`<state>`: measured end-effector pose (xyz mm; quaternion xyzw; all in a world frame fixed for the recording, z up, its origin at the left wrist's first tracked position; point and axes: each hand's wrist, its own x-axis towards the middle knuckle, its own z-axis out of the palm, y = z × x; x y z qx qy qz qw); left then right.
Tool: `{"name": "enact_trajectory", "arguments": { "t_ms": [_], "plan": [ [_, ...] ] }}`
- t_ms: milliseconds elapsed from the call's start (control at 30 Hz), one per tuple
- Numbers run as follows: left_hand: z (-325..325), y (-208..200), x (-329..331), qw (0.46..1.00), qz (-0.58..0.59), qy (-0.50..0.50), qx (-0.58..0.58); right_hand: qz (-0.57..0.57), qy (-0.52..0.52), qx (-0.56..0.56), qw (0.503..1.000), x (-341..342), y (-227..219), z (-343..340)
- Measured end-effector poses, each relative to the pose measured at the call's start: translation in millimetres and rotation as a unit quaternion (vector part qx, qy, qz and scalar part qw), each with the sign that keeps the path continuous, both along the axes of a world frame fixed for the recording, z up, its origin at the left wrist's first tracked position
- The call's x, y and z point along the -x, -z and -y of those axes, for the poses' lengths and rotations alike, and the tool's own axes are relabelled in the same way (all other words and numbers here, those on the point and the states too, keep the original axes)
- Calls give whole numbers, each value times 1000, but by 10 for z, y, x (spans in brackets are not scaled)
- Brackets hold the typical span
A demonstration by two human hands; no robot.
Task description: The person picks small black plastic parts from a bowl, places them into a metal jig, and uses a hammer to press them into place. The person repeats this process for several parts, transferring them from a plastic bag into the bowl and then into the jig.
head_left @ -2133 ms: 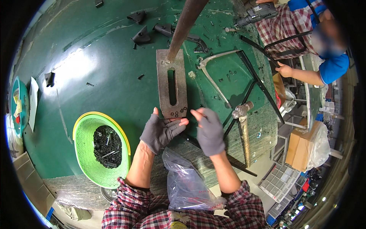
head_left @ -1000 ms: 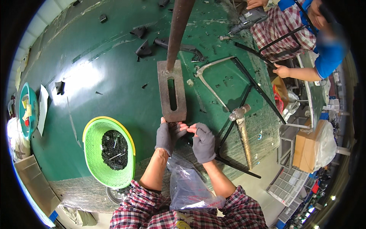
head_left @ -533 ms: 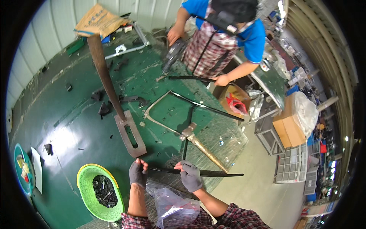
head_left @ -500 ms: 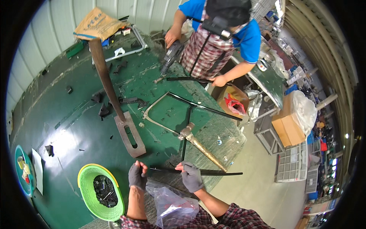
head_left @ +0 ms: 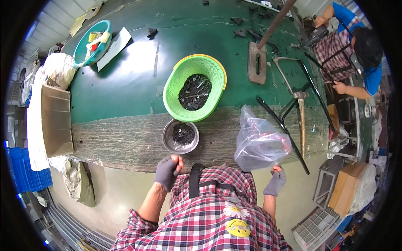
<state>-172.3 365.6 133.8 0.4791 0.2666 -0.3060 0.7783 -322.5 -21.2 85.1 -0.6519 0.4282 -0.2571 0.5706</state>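
Observation:
My left hand [head_left: 168, 172], in a grey fingerless glove, is held just below a small metal bowl [head_left: 166, 141] of small black parts. Its fingers are curled together; whether anything small is between them is hidden. At the table's front edge, my right hand [head_left: 275, 183], gloved the same way, has its fingers bent closed beside a clear plastic bag [head_left: 250, 144]. What it might hold cannot be made out. A slim black bar [head_left: 283, 129] lies slantwise to the right of the bag, apart from both hands.
Behind the bowl stands a green basket [head_left: 171, 92] of dark small parts. A hammer [head_left: 302, 121], a black and silver frame [head_left: 316, 94] and a slotted metal block with an upright handle [head_left: 256, 69] lie to the right. A co-worker [head_left: 341, 54] holds a power drill at far right.
The view has swung left, bringing the metal bowl into sight. My right hand has come off the black bar, and my left hand is now near the bowl.

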Motion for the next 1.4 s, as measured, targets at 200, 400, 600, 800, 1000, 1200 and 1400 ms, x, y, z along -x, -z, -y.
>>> {"name": "enact_trajectory", "arguments": {
  "t_ms": [200,400,600,800,1000,1200,1400],
  "plan": [
    [228,224,-592,938,187,99,-275,-4,-38,117,992,168,-286,-130],
    [583,100,-516,801,376,203,-420,39,-165,291,941,-424,-976,-259],
    [1915,-487,-427,716,495,322,-373,-342,-528,233,742,-1483,-687,-214],
    [2243,-529,-713,842,422,191,-277,-333,-480,432,687,-1530,-177,56],
    [2613,-728,-433,757,464,328,-321,-322,-433,396,743,-1511,-28,178],
    [2735,-263,-384,709,505,345,-351,-356,-460,363,728,-1410,403,-51],
    [2651,-549,-103,740,487,426,-182,-309,-351,307,829,-1327,206,83]
  ]
}}
